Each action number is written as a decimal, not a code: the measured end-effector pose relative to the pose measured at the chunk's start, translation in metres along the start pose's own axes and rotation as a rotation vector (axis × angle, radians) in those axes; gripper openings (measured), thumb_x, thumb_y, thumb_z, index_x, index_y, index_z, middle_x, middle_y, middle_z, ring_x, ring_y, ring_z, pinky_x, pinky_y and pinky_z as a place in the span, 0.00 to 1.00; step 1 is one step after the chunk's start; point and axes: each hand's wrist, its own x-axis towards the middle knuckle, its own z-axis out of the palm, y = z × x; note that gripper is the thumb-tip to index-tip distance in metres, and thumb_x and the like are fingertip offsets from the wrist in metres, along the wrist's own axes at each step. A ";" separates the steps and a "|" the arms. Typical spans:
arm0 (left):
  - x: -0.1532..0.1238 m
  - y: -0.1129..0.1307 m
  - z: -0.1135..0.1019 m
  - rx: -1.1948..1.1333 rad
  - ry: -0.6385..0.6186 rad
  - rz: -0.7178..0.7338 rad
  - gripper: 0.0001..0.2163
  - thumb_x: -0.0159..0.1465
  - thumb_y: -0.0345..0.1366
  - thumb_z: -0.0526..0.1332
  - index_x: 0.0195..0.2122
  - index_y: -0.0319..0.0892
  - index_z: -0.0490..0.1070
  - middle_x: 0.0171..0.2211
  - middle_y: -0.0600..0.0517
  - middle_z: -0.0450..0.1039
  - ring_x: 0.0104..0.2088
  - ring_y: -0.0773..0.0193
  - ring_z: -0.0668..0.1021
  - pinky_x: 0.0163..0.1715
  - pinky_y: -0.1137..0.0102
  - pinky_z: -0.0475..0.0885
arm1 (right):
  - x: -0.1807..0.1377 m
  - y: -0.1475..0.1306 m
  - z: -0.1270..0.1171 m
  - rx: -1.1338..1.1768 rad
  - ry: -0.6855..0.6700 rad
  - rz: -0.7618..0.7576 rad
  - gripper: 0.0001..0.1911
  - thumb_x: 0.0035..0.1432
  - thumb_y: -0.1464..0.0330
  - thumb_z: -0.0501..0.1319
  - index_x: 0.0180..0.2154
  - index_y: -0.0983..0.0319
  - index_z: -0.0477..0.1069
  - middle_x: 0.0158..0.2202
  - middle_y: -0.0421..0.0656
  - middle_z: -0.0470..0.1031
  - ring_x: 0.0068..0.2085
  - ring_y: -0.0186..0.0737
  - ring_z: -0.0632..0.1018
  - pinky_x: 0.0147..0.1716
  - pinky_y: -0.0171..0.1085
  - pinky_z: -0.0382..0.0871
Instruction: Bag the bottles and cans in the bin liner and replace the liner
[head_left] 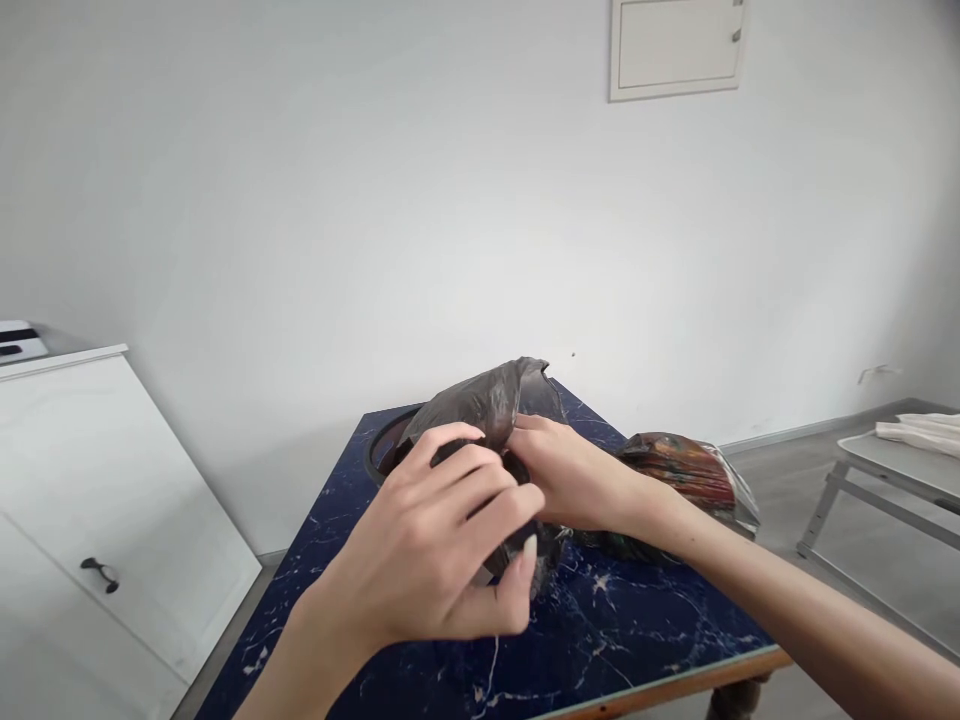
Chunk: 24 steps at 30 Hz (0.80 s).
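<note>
A thin black plastic bag (480, 400) stands crumpled over the dark blue table, its upper edge loose and raised. My left hand (442, 540) is closed on the near side of the bag, fingers curled over the bunched film. Beside it, my right hand (562, 470) grips the bag too, with its fingertips hidden behind the film and the left hand. Whatever the bag may contain cannot be seen. Partly covered behind the bag is a round object with a dark rim (371, 455).
A shiny plastic package (686, 475) with red-brown and green colours lies right of my hands on the marble-patterned table (630, 620). At left stands a white cabinet (127, 510). A grey folding table (900, 465) with white cloth is at right. Behind is a white wall (337, 220).
</note>
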 end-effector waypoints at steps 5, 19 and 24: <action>-0.022 -0.018 0.006 0.159 -0.207 -0.214 0.19 0.77 0.34 0.53 0.26 0.43 0.67 0.19 0.58 0.67 0.21 0.67 0.67 0.49 0.59 0.72 | -0.018 0.018 0.012 -0.056 0.113 0.023 0.16 0.70 0.63 0.64 0.56 0.59 0.75 0.52 0.47 0.80 0.49 0.50 0.82 0.51 0.49 0.74; -0.061 -0.063 -0.017 0.406 -0.618 -1.164 0.27 0.76 0.52 0.42 0.62 0.45 0.72 0.33 0.44 0.83 0.33 0.43 0.85 0.31 0.60 0.73 | -0.029 0.042 0.032 -0.069 -0.176 0.225 0.13 0.72 0.62 0.61 0.53 0.58 0.77 0.44 0.43 0.86 0.43 0.53 0.86 0.38 0.46 0.75; -0.070 -0.044 -0.022 0.175 -0.378 -0.870 0.23 0.77 0.56 0.47 0.60 0.55 0.75 0.56 0.49 0.80 0.46 0.51 0.85 0.42 0.63 0.79 | -0.025 0.033 0.018 0.083 0.116 0.141 0.11 0.73 0.65 0.56 0.51 0.58 0.75 0.46 0.45 0.84 0.45 0.47 0.84 0.45 0.46 0.78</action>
